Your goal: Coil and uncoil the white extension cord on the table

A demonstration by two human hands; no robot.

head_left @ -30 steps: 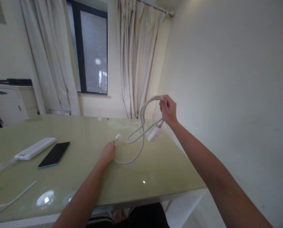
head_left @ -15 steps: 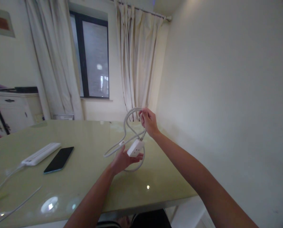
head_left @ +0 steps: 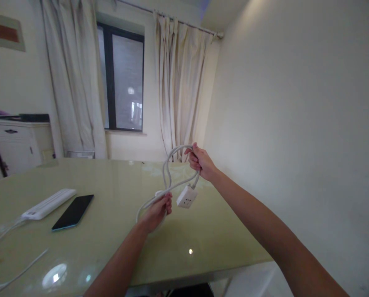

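Note:
A looped pale grey power cord [head_left: 165, 167] hangs between my two hands above the table. My right hand [head_left: 200, 161] is closed round the cord at the upper right of the loops. Below it dangles a white socket block [head_left: 187, 196], its face with plug holes turned toward me. My left hand [head_left: 157, 211] is closed on the lower left part of the cord, apart from the socket block. A small white piece [head_left: 159, 193], perhaps the plug, shows just behind my left fingers; most of it is hidden.
On the glossy green table [head_left: 110, 247], a white power strip [head_left: 49, 203] lies at the left beside a black phone [head_left: 73, 212]. A thin white cable [head_left: 23, 270] lies near the front left edge. A wall [head_left: 296, 123] rises close on the right.
My left hand has let the socket block leave its palm and closed on the cord. The block now hangs below my right hand, which has moved slightly right.

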